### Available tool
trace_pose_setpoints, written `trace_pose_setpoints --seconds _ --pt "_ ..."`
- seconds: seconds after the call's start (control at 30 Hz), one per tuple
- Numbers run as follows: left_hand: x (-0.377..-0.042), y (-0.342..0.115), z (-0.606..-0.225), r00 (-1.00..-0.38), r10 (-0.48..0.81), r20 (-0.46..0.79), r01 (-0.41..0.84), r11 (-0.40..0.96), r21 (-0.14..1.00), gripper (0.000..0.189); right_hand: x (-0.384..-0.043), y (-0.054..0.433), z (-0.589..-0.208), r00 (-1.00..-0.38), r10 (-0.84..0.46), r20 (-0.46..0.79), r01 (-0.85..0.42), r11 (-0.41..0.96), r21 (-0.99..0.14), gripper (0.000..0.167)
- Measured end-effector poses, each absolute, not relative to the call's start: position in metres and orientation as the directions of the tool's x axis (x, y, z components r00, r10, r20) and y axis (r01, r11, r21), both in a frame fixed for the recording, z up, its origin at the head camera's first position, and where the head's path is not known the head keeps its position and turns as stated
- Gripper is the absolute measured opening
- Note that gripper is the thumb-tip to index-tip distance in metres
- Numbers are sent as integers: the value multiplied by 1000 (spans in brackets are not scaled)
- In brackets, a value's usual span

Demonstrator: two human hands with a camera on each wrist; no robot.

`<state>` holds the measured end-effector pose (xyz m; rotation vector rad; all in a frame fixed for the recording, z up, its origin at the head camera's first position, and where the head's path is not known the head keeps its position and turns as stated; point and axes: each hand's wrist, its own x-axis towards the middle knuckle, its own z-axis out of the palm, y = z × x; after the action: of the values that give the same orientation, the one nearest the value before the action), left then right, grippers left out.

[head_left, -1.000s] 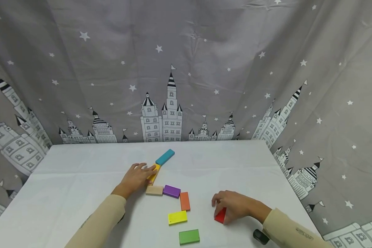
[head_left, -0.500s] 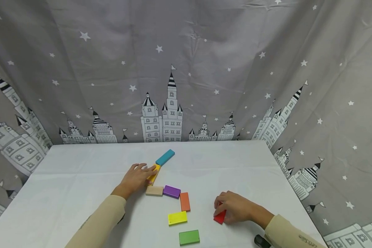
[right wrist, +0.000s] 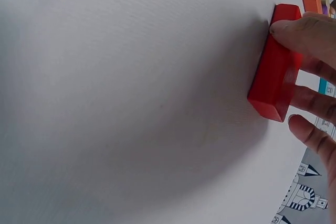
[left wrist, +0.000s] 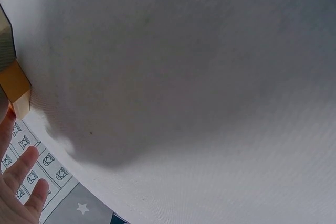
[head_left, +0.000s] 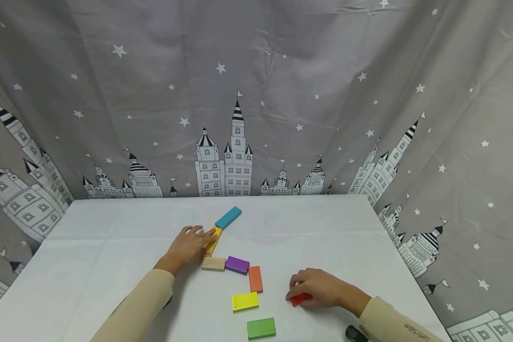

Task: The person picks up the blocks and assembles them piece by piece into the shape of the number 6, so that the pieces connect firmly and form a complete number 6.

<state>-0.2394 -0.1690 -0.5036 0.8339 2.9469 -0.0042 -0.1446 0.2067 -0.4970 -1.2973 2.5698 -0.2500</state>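
Note:
My left hand (head_left: 190, 244) holds an amber wooden block (head_left: 216, 236), its thumb and forefinger over the block and partly covering it. In the left wrist view the block's end (left wrist: 14, 82) shows at the left edge, with the other fingers spread. A blue block (head_left: 228, 217) meets the amber one's far end, and a plain wood block (head_left: 213, 264) lies at its near end. On the right, my right hand (head_left: 320, 288) grips a red block (right wrist: 275, 69), thumb on one long face and fingers on the opposite side.
Beyond the plain block, a purple block (head_left: 237, 265), an orange-red block (head_left: 255, 279) and a yellow block (head_left: 245, 301) continue a bent line. A green block (head_left: 261, 328) lies nearer me. A grey castle-print curtain (head_left: 282, 95) hangs behind the white table (head_left: 111, 228).
My right hand has shifted slightly left and turned the red block, which now lies more crosswise. My left hand and the other blocks keep their places.

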Motion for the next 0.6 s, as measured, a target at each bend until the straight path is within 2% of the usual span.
trace_pose_setpoints --seconds 0.27,0.6 --pt "-239 -169 -503 -855 512 -85 512 859 18 47 -147 203 -499 -555 -820 -141 -786 573 -231 25" --pt "-239 -169 -505 -857 507 -85 508 861 19 47 -147 204 -497 -537 -830 -152 -782 557 -279 28"
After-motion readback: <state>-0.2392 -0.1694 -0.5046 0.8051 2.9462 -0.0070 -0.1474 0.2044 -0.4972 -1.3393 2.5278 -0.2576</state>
